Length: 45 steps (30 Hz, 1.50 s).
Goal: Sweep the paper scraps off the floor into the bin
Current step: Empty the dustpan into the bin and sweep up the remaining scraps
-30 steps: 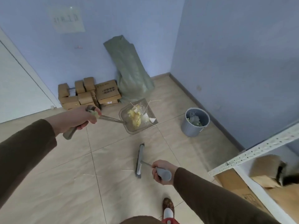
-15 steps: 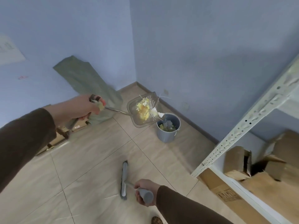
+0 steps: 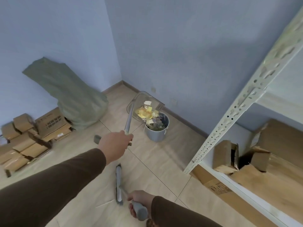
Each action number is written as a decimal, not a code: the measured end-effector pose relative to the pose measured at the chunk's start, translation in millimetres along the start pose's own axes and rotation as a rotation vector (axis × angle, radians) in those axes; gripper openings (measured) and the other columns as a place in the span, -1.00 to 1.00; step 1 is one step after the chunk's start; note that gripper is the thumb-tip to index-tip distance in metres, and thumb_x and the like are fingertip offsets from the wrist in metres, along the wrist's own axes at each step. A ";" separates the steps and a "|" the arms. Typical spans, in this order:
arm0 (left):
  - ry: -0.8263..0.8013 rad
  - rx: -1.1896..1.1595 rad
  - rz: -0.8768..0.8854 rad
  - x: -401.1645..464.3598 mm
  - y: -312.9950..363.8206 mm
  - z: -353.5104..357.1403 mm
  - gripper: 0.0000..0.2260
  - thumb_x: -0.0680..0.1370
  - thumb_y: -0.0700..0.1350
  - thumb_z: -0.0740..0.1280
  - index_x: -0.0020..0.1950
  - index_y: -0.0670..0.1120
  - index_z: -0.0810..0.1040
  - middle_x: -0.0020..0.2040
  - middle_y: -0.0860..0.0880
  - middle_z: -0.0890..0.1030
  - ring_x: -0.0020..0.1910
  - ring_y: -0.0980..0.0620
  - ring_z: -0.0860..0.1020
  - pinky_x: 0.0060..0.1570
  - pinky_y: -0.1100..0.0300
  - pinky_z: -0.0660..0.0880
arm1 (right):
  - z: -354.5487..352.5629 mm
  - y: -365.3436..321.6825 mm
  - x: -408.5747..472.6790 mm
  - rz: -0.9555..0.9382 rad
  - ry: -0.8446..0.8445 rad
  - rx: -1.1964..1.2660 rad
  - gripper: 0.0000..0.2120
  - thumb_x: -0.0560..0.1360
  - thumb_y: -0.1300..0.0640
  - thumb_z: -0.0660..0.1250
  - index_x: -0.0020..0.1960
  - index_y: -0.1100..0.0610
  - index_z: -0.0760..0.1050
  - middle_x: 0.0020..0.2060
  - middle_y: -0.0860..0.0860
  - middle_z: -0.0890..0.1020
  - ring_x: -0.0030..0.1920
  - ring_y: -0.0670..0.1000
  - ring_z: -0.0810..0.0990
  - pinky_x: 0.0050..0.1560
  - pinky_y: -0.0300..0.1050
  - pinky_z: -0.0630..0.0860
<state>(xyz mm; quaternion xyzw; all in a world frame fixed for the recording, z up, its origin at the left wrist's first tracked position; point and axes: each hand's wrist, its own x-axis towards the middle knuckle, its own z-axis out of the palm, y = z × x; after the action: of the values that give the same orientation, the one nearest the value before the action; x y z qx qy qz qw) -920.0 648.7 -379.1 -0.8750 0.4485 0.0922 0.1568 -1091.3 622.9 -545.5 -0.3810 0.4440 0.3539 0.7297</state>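
My left hand (image 3: 114,145) grips the long grey handle of a clear dustpan (image 3: 142,100), which is tipped over the grey bin (image 3: 157,134) by the right wall. Yellow and white paper scraps (image 3: 146,114) slide from the pan's mouth into the bin, where more scraps lie. My right hand (image 3: 139,204) grips the grey handle of a small broom (image 3: 119,185), whose head rests on the tiled floor in front of me. A few thin white paper strips (image 3: 105,204) lie on the floor beside the broom head.
A green sack (image 3: 68,94) leans against the back wall, with several cardboard boxes (image 3: 32,133) stacked to its left. A white metal shelf rack (image 3: 246,102) with crumpled cardboard boxes (image 3: 242,158) stands at the right. My shoe (image 3: 150,223) shows at the bottom edge.
My left hand swung the dustpan right from level to tipped over the bin, and the scraps began falling in. The view turned right; the broom stayed low on the floor.
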 end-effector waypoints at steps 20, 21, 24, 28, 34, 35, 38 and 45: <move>0.052 -0.033 -0.041 -4.9 -6.0 18.0 -0.67 0.53 -0.25 0.24 0.24 0.05 0.37 -0.07 0.02 0.41 -0.27 -0.02 0.57 -0.36 0.07 0.53 | -7.0 -4.1 -20.0 0.023 -0.011 -0.182 -0.88 0.58 0.18 0.18 -0.12 0.18 0.33 -0.52 0.02 0.39 -0.65 -0.09 0.36 -0.61 -0.33 0.34; 0.076 -0.061 -0.055 -6.8 -10.2 15.0 -0.68 0.54 -0.23 0.22 0.24 0.07 0.38 -0.07 0.02 0.44 -0.26 -0.02 0.57 -0.32 0.06 0.55 | -7.7 -4.7 -21.7 0.027 -0.013 -0.187 -0.89 0.58 0.17 0.19 -0.11 0.18 0.33 -0.50 0.02 0.40 -0.64 -0.09 0.36 -0.61 -0.33 0.34; 0.132 -0.141 -0.111 -11.2 -25.5 9.2 -0.69 0.55 -0.20 0.20 0.24 0.10 0.41 -0.10 0.05 0.48 -0.25 0.03 0.54 -0.26 0.09 0.54 | -11.1 -7.4 -26.0 0.045 -0.023 -0.187 -0.91 0.57 0.17 0.22 -0.07 0.19 0.37 -0.43 0.02 0.42 -0.60 -0.10 0.40 -0.60 -0.31 0.38; 0.243 -0.378 -0.268 -16.8 -54.8 -4.1 -0.67 0.53 -0.21 0.21 0.21 0.11 0.50 -0.08 0.03 0.61 -0.22 0.00 0.58 -0.17 0.09 0.60 | -15.4 -10.7 -31.4 0.055 -0.041 -0.184 -0.89 0.54 0.14 0.28 -0.04 0.19 0.45 -0.44 0.02 0.48 -0.53 -0.10 0.43 -0.57 -0.29 0.43; 0.293 -0.977 -0.573 -46.2 -115.8 -20.6 -0.77 0.49 -0.20 0.29 0.08 0.04 0.59 -0.09 -0.08 0.65 -0.27 -0.05 0.54 -0.21 0.11 0.48 | -24.8 -19.8 -41.5 0.060 -0.062 -0.194 -0.86 0.54 0.12 0.30 -0.09 0.20 0.42 -0.48 0.02 0.49 -0.57 -0.11 0.44 -0.58 -0.31 0.42; 0.286 -1.052 -0.627 -57.6 -124.7 -16.4 -0.79 0.49 -0.20 0.30 0.05 0.02 0.59 -0.13 -0.08 0.64 -0.30 -0.03 0.50 -0.26 0.13 0.45 | -25.2 -23.6 -42.8 0.058 -0.060 -0.189 -0.86 0.55 0.13 0.28 -0.09 0.19 0.40 -0.48 0.02 0.47 -0.58 -0.11 0.43 -0.60 -0.31 0.40; 0.244 -1.165 -0.771 -99.0 -149.5 8.5 -0.83 0.43 -0.22 0.32 -0.02 -0.06 0.60 -0.22 -0.09 0.58 -0.35 0.00 0.43 -0.37 0.20 0.38 | -22.4 -37.0 -42.8 0.061 -0.037 -0.208 -0.83 0.58 0.14 0.26 -0.16 0.18 0.38 -0.44 0.02 0.43 -0.60 -0.11 0.40 -0.64 -0.31 0.38; 0.098 -1.235 -1.066 -234.5 -184.4 91.0 -0.85 0.54 -0.26 0.32 0.08 -0.15 0.59 -0.10 -0.18 0.64 -0.40 0.04 0.39 -0.46 0.22 0.35 | 32.5 -59.7 -24.8 0.046 0.023 -0.395 -0.80 0.59 0.13 0.25 -0.18 0.17 0.35 -0.41 0.03 0.39 -0.63 -0.10 0.36 -0.67 -0.33 0.35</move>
<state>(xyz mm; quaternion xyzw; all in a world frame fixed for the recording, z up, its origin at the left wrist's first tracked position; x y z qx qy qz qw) -908.0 959.6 -357.9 -0.9025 -0.1534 0.1975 -0.3507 -1036.8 619.3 -498.1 -0.5105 0.3831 0.4464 0.6272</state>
